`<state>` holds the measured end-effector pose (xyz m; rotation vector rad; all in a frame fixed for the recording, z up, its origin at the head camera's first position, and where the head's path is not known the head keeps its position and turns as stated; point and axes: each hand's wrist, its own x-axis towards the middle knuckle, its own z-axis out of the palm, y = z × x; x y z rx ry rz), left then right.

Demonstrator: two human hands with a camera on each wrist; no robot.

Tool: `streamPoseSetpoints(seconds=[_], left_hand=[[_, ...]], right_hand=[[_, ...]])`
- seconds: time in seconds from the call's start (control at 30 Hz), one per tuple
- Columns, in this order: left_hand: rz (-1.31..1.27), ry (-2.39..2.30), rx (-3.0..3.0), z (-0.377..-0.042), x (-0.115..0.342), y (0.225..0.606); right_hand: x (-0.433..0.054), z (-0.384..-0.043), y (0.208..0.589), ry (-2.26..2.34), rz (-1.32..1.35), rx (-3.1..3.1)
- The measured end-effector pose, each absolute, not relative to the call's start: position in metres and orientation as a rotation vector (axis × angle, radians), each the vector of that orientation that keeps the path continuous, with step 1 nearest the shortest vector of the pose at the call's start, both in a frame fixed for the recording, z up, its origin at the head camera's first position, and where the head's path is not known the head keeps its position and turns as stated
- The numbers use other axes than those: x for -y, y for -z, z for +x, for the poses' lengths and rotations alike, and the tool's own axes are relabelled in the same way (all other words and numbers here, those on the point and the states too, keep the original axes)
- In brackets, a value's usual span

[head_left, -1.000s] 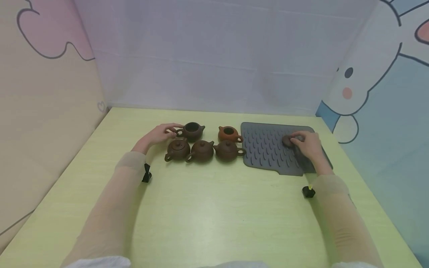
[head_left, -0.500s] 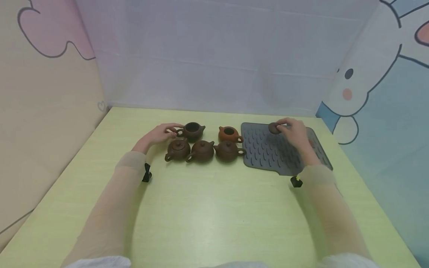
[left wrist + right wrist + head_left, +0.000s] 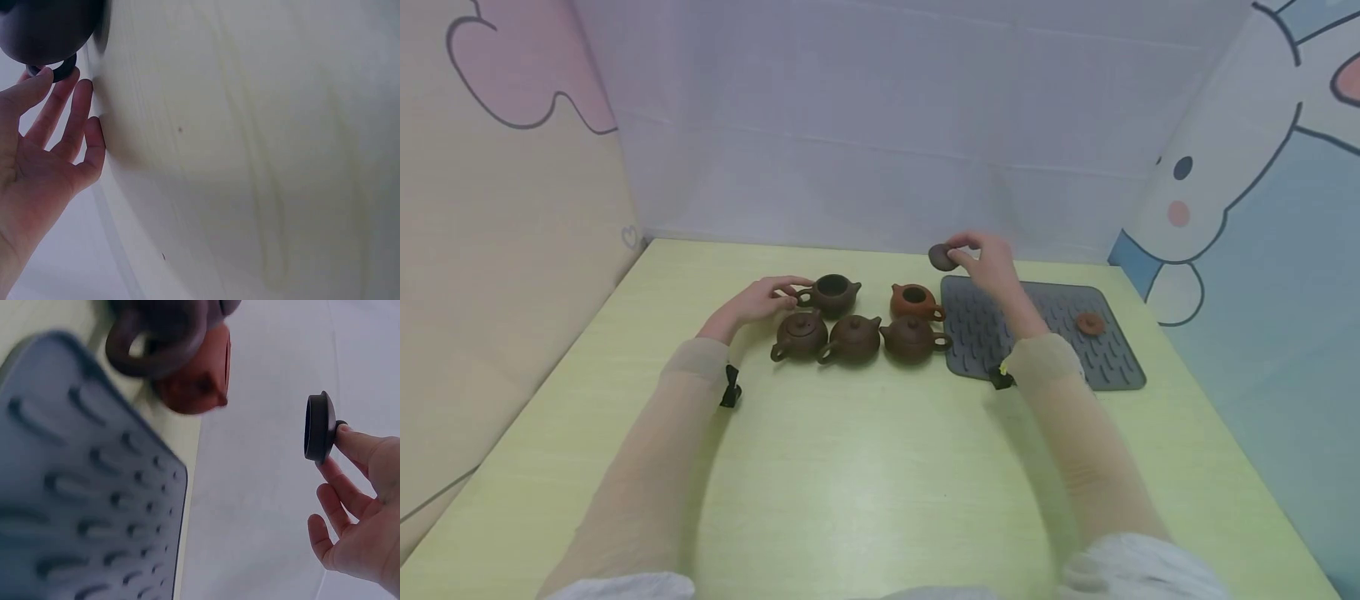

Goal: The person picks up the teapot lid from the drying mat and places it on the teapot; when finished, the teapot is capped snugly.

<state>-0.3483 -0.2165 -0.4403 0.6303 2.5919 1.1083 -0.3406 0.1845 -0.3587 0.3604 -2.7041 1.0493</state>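
Observation:
At the back left, my left hand (image 3: 758,302) pinches the handle of a dark brown lidless teapot (image 3: 832,303). The left wrist view shows thumb and fingertips at the ring of that handle (image 3: 65,70), under the dark teapot body (image 3: 50,31). My right hand (image 3: 994,265) pinches a dark brown teapot lid (image 3: 942,257) by its knob, held up in the air near the mat's back left corner. From the right wrist, the lid (image 3: 320,428) stands on edge, its rim facing away from the palm. An orange-brown lidless teapot (image 3: 904,308) stands between the hands.
Three dark lidded teapots, a left one (image 3: 800,340), a middle one (image 3: 854,343) and a right one (image 3: 908,343), stand in front. A grey ridged mat (image 3: 977,333) lies at the right, with an orange-brown lid (image 3: 1091,324) on it.
My right hand has lifted the dark lid off the mat and carried it left and up, uncovering the orange-brown lid. The left hand has stayed at the teapot's handle.

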Motion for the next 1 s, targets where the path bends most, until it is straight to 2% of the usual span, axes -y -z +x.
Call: streamPoseSetpoints(seconds=[0.63,1.0], left_hand=[[0.652,-1.124,-2.587,-0.346,0.218,0.436],[0.644,-1.127,-2.590,-0.343,0.220,0.434]], right_hand=[[-0.085,-0.353,0.363,-1.164,0.560,2.682],[-0.050,-0.360,0.369,-1.194,0.644,2.712]])
